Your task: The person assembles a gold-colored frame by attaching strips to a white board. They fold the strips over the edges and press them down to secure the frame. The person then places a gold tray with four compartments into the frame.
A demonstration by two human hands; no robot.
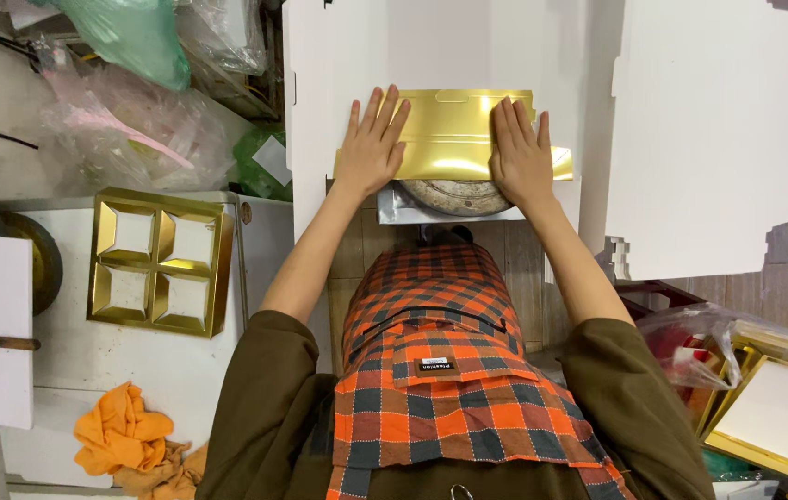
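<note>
Overhead view, left to right. An orange cloth (123,437) is lying crumpled at the near corner of a side table, below a gold divider tray (160,260) with four cells, set apart from the work. The left hand (372,146) is pressing flat, fingers spread, on the left end of a gold card sheet (449,137) lying on the white worktop (338,56); neither grip is pinching anything. The right hand (520,156) is pressing likewise on the right end, apparently so that the sheet is lying flat along its fold. White card blanks (708,130) are lying just beside, within reach.
</note>
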